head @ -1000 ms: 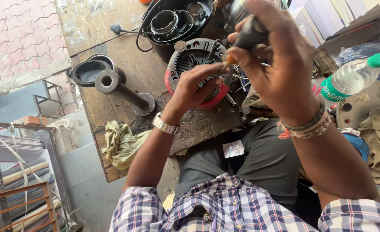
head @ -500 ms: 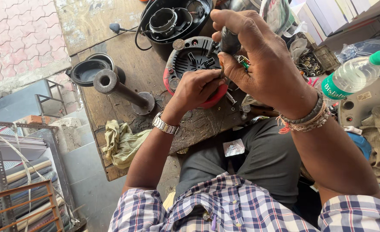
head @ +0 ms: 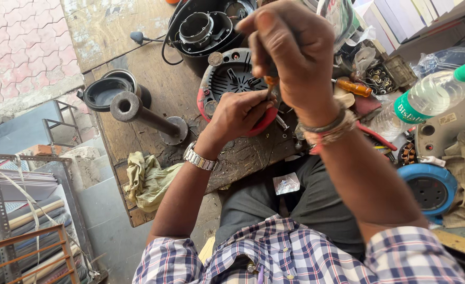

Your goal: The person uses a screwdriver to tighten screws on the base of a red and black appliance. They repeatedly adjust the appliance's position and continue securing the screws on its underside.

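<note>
1. Two hands at one job: right hand point(head: 295, 58), grip closed round an orange-handled screwdriver point(head: 269, 84), holds it upright w/ tip down, prob. to bear on a screw.
2. Left hand point(head: 240, 113) lies on the round red-rimmed motor housing point(head: 227, 79), fingers curled at the tip; seems to steady it. Pinching anything? Can't tell.
3. Housing sits mid-tabletop point(head: 153, 94), far side of the lap.
4. Worn wood tabletop; pipe stand point(head: 145, 115) left, water bottle point(head: 427, 97) right, rag point(head: 145, 179) near edge. Paved floor point(head: 17, 47) far left.
</note>
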